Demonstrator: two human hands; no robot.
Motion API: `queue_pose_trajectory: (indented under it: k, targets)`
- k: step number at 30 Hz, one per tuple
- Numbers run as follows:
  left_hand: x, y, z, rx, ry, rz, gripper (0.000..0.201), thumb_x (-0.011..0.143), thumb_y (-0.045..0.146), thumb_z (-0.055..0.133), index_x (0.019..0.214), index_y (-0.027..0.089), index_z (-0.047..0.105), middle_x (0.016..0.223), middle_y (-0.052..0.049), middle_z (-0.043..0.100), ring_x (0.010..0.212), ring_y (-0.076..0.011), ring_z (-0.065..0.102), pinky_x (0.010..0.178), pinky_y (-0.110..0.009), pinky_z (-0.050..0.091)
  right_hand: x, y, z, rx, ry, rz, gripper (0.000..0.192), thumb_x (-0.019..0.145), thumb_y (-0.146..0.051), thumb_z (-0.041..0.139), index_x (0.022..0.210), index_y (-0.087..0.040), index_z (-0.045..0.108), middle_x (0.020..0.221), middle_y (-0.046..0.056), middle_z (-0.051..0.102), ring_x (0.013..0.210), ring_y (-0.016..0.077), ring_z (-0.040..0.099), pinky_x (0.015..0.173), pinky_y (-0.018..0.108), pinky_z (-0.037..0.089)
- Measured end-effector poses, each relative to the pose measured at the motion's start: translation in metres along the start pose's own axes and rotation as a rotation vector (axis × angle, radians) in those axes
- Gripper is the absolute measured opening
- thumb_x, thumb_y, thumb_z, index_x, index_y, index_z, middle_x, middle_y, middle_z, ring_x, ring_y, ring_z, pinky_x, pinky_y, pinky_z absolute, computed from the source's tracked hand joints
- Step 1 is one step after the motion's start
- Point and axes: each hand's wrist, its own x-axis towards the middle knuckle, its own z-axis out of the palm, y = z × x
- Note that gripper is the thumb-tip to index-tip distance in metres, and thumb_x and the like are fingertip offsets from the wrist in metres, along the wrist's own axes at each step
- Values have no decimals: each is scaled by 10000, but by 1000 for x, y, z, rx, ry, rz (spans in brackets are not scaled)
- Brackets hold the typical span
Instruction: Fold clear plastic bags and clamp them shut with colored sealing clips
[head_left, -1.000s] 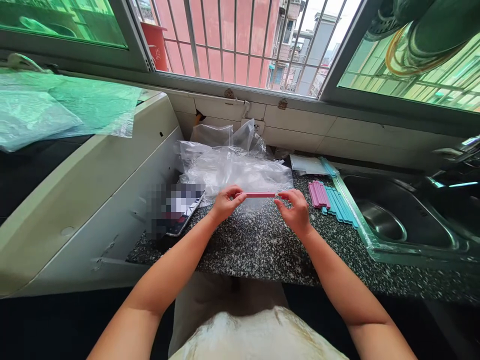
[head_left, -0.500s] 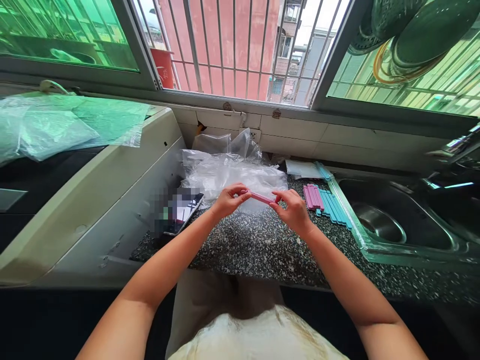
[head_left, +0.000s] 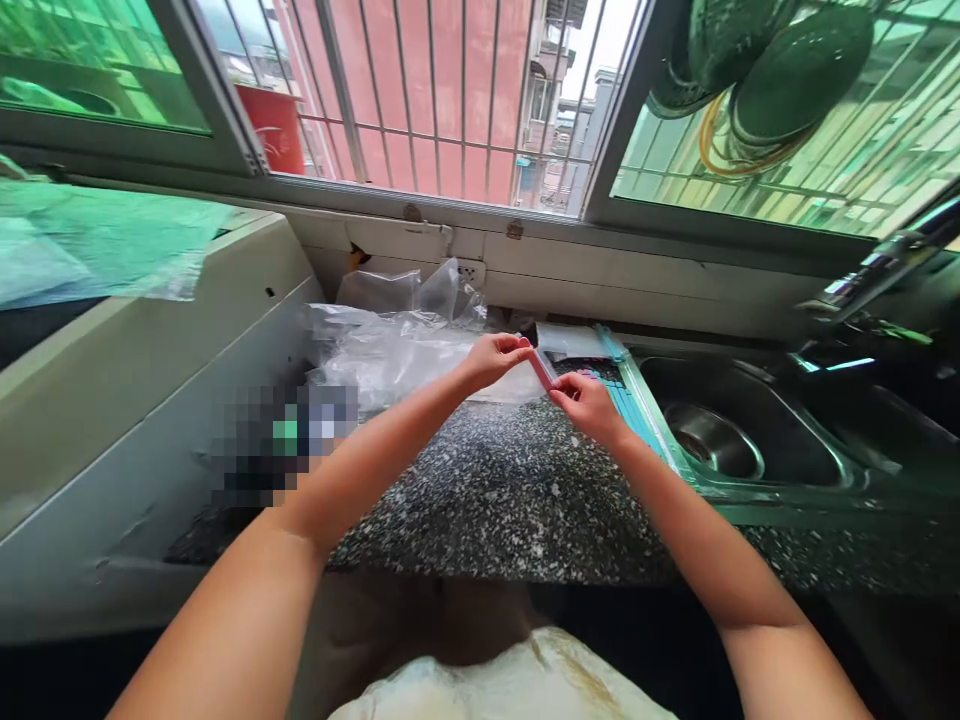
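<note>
A slim pink plastic strip (head_left: 540,370) is held above the counter between both hands. It slants, its upper end pinched in the fingers of my left hand (head_left: 493,361). My right hand (head_left: 586,402) grips the lower end between thumb and fingers. Just behind my right hand, several light-blue strips (head_left: 631,408) lie side by side by the sink. Next to them a few pink strips (head_left: 588,374) are mostly hidden by that hand. Crumpled clear plastic bags (head_left: 375,350) spread over the counter beyond my left forearm.
The speckled stone counter (head_left: 487,500) meets a metal sink (head_left: 750,485) on the right, below a tap (head_left: 870,275). A flat white packet (head_left: 574,341) lies at the back. On the left stands a pale appliance side (head_left: 187,400), beside a blurred-out object (head_left: 292,440). A barred window is ahead.
The pink strip has turned from nearly level to a steeper slant, and my hands have moved closer together. The view has shifted right, and my right hand now covers most of the pink strips.
</note>
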Motion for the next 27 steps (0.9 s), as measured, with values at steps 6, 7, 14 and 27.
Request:
queue_pose_trajectory:
  k: [6,7,14,27]
  targets:
    - [58,-11,33,147,-61,-2,209,648,322,664,636,116,634,503,30,506,508,-86,396,505,-225,289,23,44,-16,159,54,160,136,664,-301,599,675,-165,601,633,10,626,573,126,539,557,253,416]
    - [67,-12,39,176,-59,-4,186,660,302,654,637,118,636,505,27,509,507,-88,400,507,-228,287,27,51,-19,182,68,181,144,651,-308,611,667,-165,599,627,10,624,573,128,540,560,256,419]
    - [124,-18,79,325,7,-65,203,688,276,639,544,139,599,467,20,470,483,-109,401,510,-254,280,55,88,-35,293,147,285,176,629,-324,632,683,-163,584,627,13,618,583,139,558,586,277,442]
    - [181,-41,133,570,-107,-212,303,799,354,528,885,116,693,838,-95,692,764,-187,609,651,-252,424,67,125,-40,-292,287,301,301,733,-254,557,1011,-148,601,726,45,674,651,177,618,662,303,459]
